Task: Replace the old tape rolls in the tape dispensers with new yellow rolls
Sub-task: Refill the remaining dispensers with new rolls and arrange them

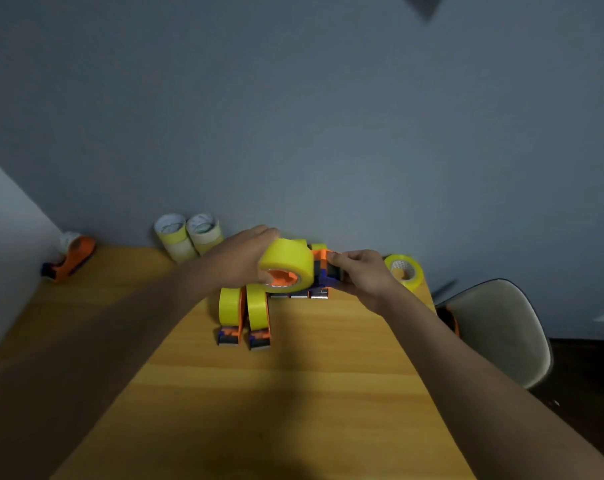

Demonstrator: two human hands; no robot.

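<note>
Nearest on the worktop [293, 393], two dispensers [244, 317] already loaded with yellow rolls are seen lying side by side. Just behind them a third dispenser [323, 271] is held up – its new yellow roll [288, 263] gripped by the left hand [241, 259], its front end pinched by the right hand [359, 277]. Farther back, a spare yellow roll [405, 271], pale old rolls [186, 237] and one dispenser still unchanged [70, 259] are left – the job is judged over halfway.

2 seemingly bare, sleeveless forearms
</note>
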